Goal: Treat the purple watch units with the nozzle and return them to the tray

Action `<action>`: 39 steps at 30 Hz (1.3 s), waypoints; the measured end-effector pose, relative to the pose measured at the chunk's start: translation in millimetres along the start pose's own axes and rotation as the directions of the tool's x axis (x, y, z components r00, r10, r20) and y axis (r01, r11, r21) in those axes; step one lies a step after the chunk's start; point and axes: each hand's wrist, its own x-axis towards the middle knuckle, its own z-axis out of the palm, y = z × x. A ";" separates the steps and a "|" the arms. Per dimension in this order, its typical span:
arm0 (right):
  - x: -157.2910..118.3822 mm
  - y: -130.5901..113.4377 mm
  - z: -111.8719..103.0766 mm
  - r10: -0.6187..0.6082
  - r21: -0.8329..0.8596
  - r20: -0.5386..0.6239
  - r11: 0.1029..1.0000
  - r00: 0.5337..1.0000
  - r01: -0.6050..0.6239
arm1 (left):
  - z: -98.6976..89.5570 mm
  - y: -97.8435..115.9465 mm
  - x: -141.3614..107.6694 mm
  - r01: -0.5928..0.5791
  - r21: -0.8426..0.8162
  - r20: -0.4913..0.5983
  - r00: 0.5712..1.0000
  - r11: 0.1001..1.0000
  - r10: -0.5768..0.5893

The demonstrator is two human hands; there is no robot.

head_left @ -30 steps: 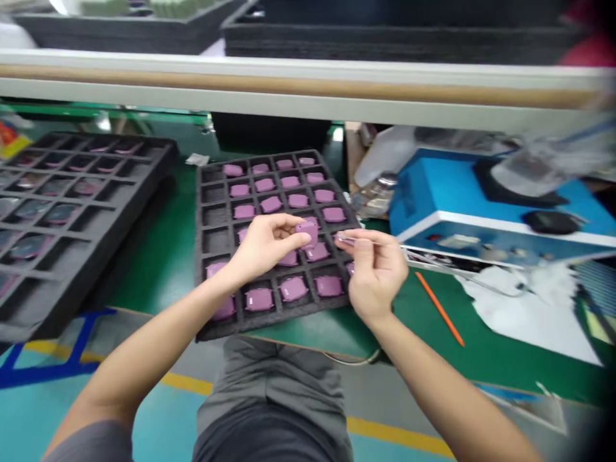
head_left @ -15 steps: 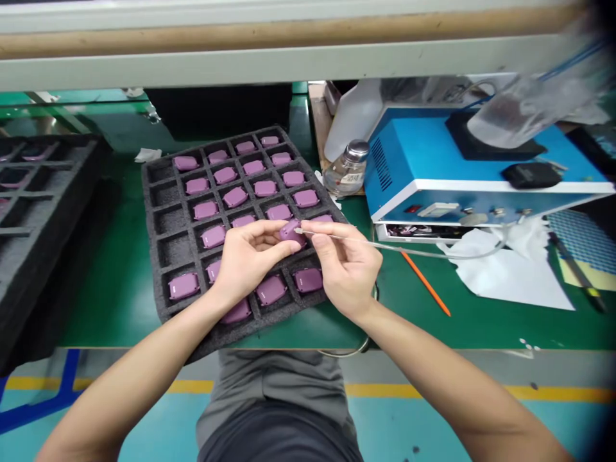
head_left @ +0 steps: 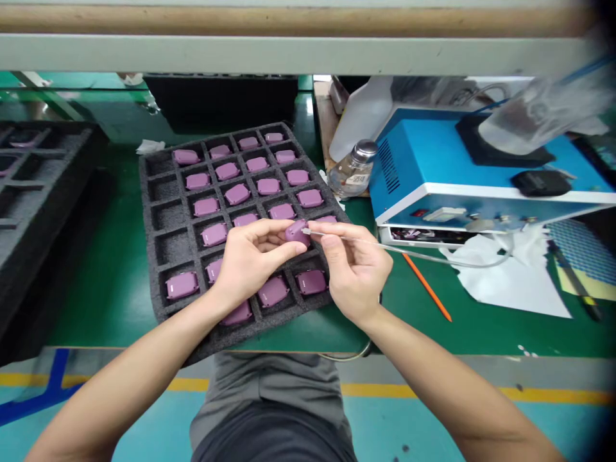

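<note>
Between the thumb and fingers of my left hand point(head_left: 255, 256) is a small purple case point(head_left: 297, 233), held above the black foam tray point(head_left: 168, 249). My right hand point(head_left: 359, 266) pinches the end of a thin clear tube point(head_left: 409, 255), whose pale tip touches or nearly touches the right side of the case. Several similar purple cases point(head_left: 273, 291) lie in the tray's compartments, while some compartments in its left column hold nothing. The tube curves away to the right, toward the blue machine point(head_left: 423, 154).
Another dark foam tray point(head_left: 43, 192) stands at the left. At the right are a glass bottle with a metal cap point(head_left: 353, 168), a white bottle point(head_left: 363, 115), an orange stick point(head_left: 427, 287), white paper point(head_left: 514, 279) and a black-and-yellow pen point(head_left: 575, 279). A shelf edge point(head_left: 289, 54) crosses above.
The view has shifted slightly. My left hand still holds the purple case, and my right hand still has the tube tip at it. The right hand's fingers sit slightly farther right.
</note>
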 end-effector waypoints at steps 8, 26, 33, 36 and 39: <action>-0.5 0.8 0.8 -0.008 0.010 -0.001 1.000 1.000 0.008 | 0.2 -2.3 0.0 -0.031 0.004 0.007 0.999 1.000 0.031; 4.2 -0.4 4.2 0.001 0.074 0.001 0.997 1.000 -0.001 | -3.5 -4.3 0.5 -0.113 0.198 -0.032 0.992 0.974 0.122; 10.4 0.1 5.5 -0.005 0.100 0.007 0.995 1.000 0.004 | -3.9 -0.5 2.7 -0.106 0.254 -0.029 0.993 0.961 0.117; 11.0 -0.3 5.7 0.011 0.097 0.008 0.995 1.000 -0.012 | -3.6 -0.1 3.0 -0.101 0.247 -0.035 0.993 0.964 0.113; 11.0 -1.0 5.7 0.026 0.101 0.013 0.995 1.000 -0.027 | -3.4 -0.3 3.5 -0.094 0.255 -0.041 0.993 0.962 0.108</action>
